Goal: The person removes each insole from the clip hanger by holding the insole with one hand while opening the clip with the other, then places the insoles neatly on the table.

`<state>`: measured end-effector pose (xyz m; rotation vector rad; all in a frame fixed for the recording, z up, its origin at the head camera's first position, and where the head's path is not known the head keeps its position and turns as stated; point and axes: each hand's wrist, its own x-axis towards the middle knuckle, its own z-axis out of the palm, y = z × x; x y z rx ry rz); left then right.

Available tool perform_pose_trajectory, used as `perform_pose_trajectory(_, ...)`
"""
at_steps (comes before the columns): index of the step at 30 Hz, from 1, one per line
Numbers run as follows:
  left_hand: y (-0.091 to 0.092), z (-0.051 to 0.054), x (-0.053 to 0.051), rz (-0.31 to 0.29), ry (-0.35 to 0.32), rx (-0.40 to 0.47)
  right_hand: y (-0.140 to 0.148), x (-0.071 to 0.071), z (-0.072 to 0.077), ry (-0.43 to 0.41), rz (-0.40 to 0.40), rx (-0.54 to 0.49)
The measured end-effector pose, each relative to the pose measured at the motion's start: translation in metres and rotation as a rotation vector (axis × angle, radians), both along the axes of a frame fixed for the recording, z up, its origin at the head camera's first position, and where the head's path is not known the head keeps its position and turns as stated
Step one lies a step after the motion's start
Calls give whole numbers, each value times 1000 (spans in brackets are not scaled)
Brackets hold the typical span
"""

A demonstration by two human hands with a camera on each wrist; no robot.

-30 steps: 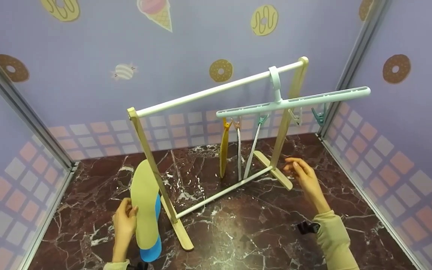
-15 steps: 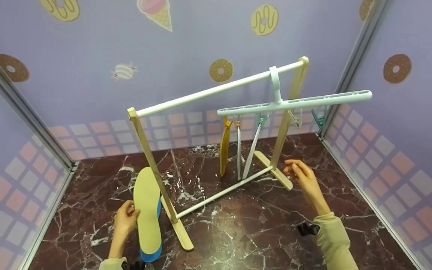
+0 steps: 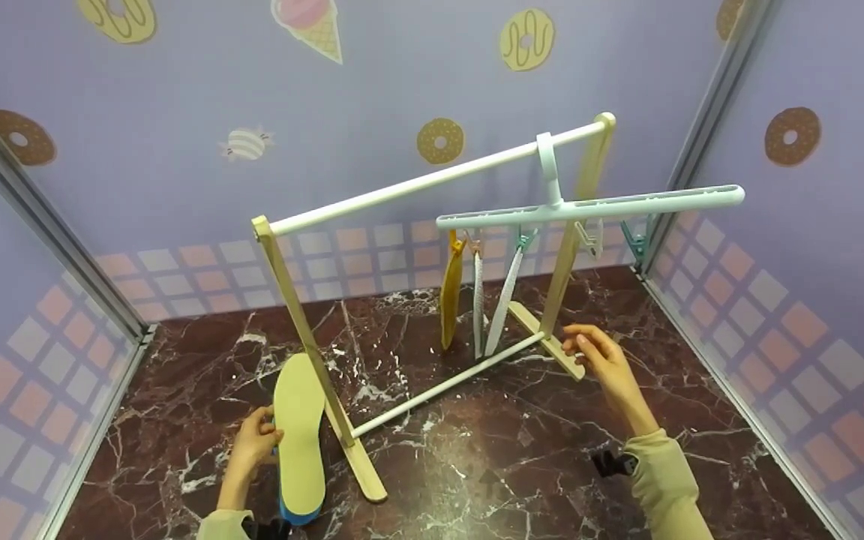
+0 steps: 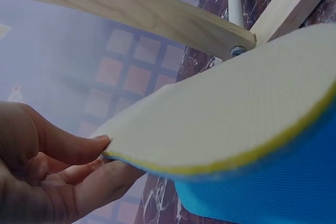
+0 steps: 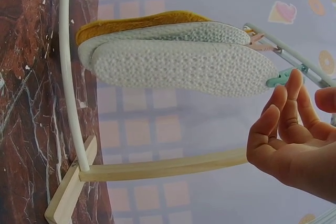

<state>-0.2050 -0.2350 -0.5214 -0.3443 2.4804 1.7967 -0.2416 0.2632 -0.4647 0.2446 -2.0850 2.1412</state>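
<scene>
In the head view my left hand point(image 3: 253, 439) holds a pale yellow insole point(image 3: 301, 435) by its left edge. The left wrist view has thumb and fingers pinching that edge, which has a yellow border. Below it lies a blue insole point(image 4: 252, 195), mostly covered. My right hand point(image 3: 606, 367) hovers near the rack's right foot with loosely bent fingers and nothing in them. From a pale green clip hanger point(image 3: 634, 202) hang a mustard insole point(image 3: 450, 296) and two white dimpled insoles point(image 5: 184, 67), held by clothes pegs.
A wooden rack point(image 3: 293, 315) with a white top rod point(image 3: 409, 185) carries the hanger. Two pegs, a white one point(image 3: 591, 238) and a teal one point(image 3: 637, 238), dangle with nothing in them at the right. Patterned walls enclose the dark marbled tabletop point(image 3: 477, 450).
The yellow insole and my left hand have moved down and slightly right, so less of the blue insole shows. The hanger's right end has dipped a little. My right hand has shifted slightly.
</scene>
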Motion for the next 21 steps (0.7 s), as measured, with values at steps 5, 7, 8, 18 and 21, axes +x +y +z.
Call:
perform_pose_trajectory(5,-1,-2,0,-15,-26,16,0,1,1,26,18,-10)
perform_pose_trajectory(7,-1,-2,0,-11,-30,-9,0,1,1,28,17,-4)
perform_pose_trajectory(8,-2,-3,0,-10,-33,-20,1,1,1,27,14,1)
perform_pose_trajectory(18,-6,-16,0,-31,-61,-111,1,2,1,3,-11,18)
perform_pose_trajectory(21,-7,-19,-2,-28,-75,-128,2,2,2,3,-7,15)
